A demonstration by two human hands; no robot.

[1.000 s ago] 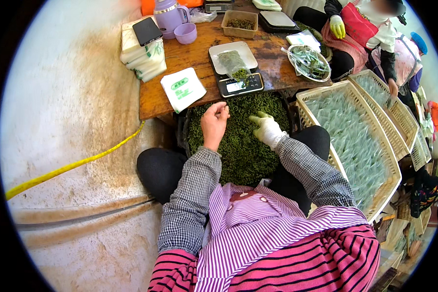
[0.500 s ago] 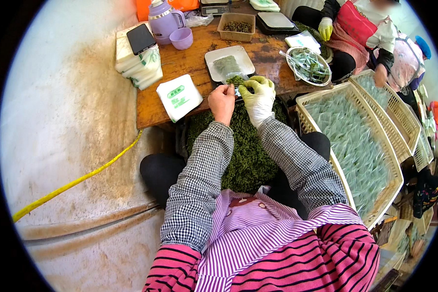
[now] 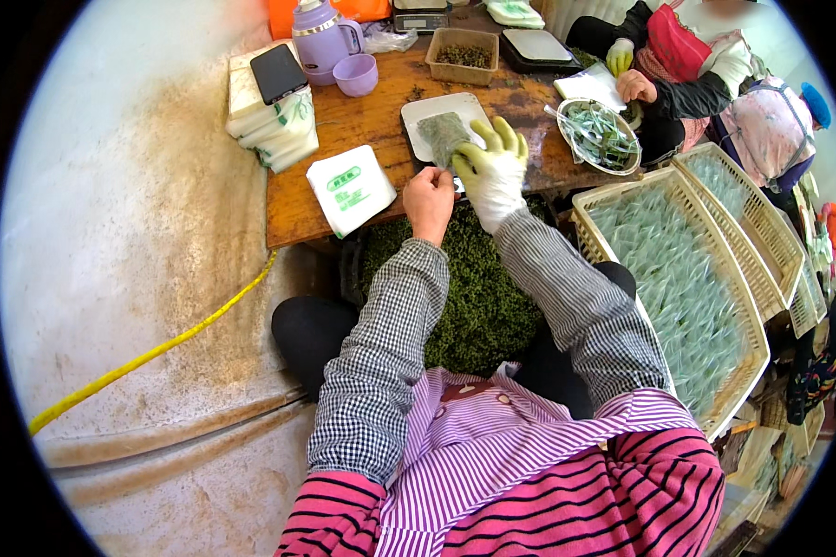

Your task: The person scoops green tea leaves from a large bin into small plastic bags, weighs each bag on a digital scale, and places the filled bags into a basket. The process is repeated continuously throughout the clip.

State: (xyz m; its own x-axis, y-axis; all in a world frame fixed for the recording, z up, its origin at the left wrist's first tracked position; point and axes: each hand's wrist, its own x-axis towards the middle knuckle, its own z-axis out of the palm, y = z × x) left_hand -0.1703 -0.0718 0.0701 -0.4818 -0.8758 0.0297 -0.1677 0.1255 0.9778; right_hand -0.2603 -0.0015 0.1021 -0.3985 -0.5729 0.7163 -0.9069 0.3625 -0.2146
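Note:
On the white tray of a scale (image 3: 474,108) rests a clear plastic bag (image 3: 443,132) filled with green leafy bits, its mouth toward me. My left hand (image 3: 430,206), bare, is closed with its fingertips pinched at the near edge of the bag. Beside it, my right hand (image 3: 495,176) wears a white glove with yellow-green fingers. Those fingers are raised and apart, close to the bag's right side, with the thumb near its mouth. Below both hands, a large heap of green leaf pieces (image 3: 478,306) lies between my knees.
A stack of printed bags (image 3: 350,190) lies left on the wooden table (image 3: 381,121). Behind are a phone (image 3: 278,74), purple jug (image 3: 320,42), cup (image 3: 356,75) and brown bin (image 3: 462,72). To the right stand a packet basket (image 3: 604,167) and a crate (image 3: 757,348); a co-worker sits beyond.
My right hand has lifted from over the bag's mouth, its fingers spreading. The leafy bits at the mouth no longer show. A co-worker's bare hand has moved toward the table.

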